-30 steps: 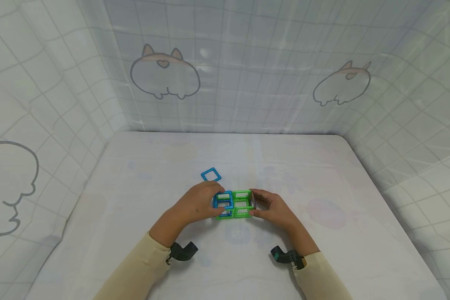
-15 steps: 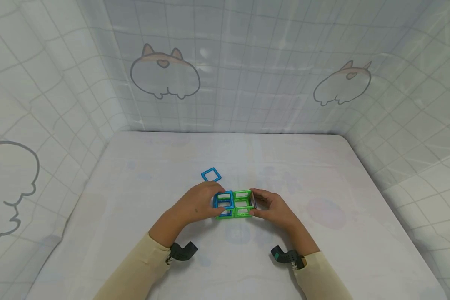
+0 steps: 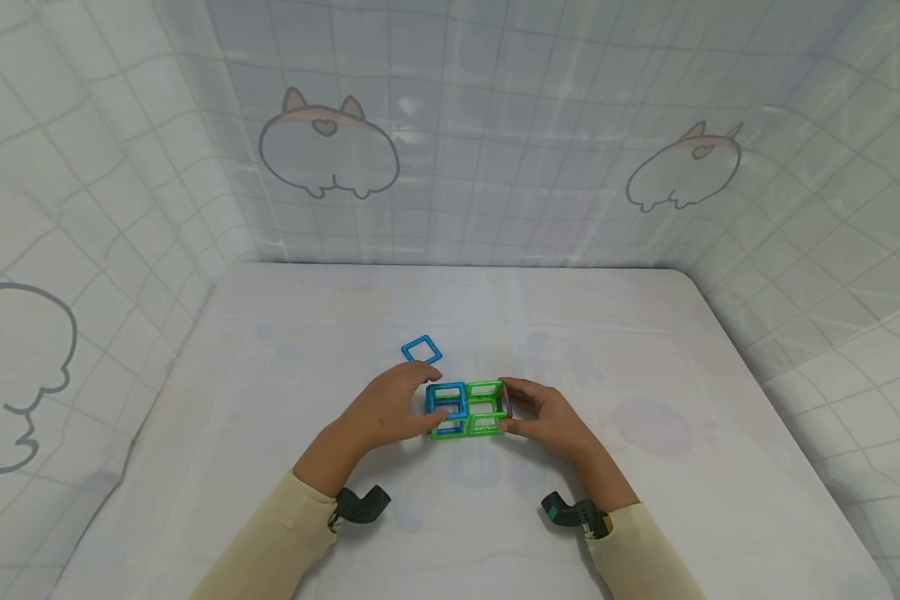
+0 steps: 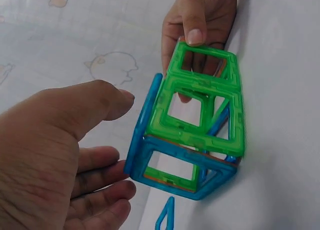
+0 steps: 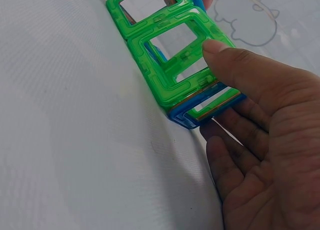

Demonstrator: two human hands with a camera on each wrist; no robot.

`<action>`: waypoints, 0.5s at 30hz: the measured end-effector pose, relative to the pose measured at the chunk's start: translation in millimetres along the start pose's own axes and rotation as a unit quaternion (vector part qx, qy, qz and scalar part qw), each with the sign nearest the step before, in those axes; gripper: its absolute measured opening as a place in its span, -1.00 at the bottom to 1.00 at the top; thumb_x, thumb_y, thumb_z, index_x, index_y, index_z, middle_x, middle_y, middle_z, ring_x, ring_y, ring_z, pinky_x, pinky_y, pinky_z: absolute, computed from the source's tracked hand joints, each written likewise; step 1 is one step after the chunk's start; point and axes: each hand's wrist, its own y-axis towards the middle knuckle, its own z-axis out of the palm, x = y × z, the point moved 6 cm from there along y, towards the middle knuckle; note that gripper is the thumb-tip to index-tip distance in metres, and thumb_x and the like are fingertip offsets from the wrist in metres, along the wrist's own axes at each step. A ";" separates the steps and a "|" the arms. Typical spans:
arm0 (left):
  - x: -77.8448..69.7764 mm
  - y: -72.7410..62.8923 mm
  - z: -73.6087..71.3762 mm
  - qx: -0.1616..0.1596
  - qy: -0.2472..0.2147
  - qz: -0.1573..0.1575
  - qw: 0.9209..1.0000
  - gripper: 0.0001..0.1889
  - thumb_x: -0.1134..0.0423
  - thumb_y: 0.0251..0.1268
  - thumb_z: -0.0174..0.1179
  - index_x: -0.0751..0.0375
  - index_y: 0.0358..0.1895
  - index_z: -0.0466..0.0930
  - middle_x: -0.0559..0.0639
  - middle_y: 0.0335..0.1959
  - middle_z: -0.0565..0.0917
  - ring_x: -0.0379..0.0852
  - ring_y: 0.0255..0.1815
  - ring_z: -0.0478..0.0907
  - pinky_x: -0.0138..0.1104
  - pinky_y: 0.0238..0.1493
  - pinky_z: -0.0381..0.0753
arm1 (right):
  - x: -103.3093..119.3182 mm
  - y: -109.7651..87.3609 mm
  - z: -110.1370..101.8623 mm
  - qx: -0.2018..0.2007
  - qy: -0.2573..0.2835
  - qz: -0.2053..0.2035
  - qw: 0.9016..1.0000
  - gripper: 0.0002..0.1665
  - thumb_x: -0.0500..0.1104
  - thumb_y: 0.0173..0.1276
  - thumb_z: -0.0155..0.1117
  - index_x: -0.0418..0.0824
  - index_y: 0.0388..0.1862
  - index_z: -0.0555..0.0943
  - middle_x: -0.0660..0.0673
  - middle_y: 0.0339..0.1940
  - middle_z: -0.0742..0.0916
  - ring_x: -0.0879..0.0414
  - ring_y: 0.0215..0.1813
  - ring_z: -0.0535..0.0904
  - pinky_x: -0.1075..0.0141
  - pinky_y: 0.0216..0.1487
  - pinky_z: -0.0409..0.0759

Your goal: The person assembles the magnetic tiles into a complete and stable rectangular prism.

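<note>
Two joined cubes of magnetic tiles, with green square frames [image 4: 205, 83] along the sides and a blue square frame [image 4: 165, 187] at the left end, stand on the table. Over the left cube lies a blue magnetic tile [image 3: 464, 400], seen edge-on in the left wrist view. My left hand [image 3: 390, 408] is beside this end, thumb and fingers spread and relaxed; its fingertips are right at the blue edge. At the other end my right hand [image 3: 549, 423] grips the cubes, its thumb [image 5: 240, 64] on a green frame and its fingers by the blue end tile.
A loose blue square magnetic tile [image 3: 434, 346] lies flat just behind the left hand. The white table [image 3: 307, 317] is bounded by cloth-like walls [image 3: 457, 167] with grid lines and animal drawings at the back and sides.
My left hand has eased slightly to the left and its fingers have come off the blue top tile's edge. The right hand and the cubes have stayed in place.
</note>
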 end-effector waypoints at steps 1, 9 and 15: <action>1.5 -0.2 0.2 -0.004 -0.001 0.000 1.000 -0.35 -0.19 0.19 0.33 0.10 0.27 0.55 -0.05 0.23 0.59 -0.06 0.28 0.50 -0.06 0.29 0.53 | 0.1 0.1 0.2 0.001 0.000 0.000 1.000 -0.15 -0.12 0.15 0.57 -0.19 0.42 0.45 -0.17 0.40 0.53 -0.10 0.39 0.49 0.07 0.37 0.46; 10.2 -0.4 -1.4 -0.021 -0.023 0.009 0.999 -0.35 -0.12 0.21 0.34 0.16 0.28 0.52 -0.02 0.20 0.60 -0.05 0.21 0.53 -0.04 0.26 0.55 | -0.6 1.4 1.9 0.001 -0.004 -0.001 1.000 -0.13 -0.21 0.17 0.54 -0.28 0.44 0.40 -0.25 0.42 0.50 -0.16 0.40 0.46 0.00 0.38 0.43; 17.1 1.7 -3.1 -0.050 -0.022 0.010 0.998 -0.38 -0.12 0.25 0.28 0.16 0.29 0.51 -0.02 0.24 0.58 -0.04 0.19 0.56 -0.07 0.22 0.59 | -0.3 0.8 0.8 -0.001 -0.009 -0.001 1.000 -0.16 -0.13 0.16 0.56 -0.19 0.42 0.44 -0.17 0.40 0.54 -0.10 0.38 0.49 0.06 0.36 0.47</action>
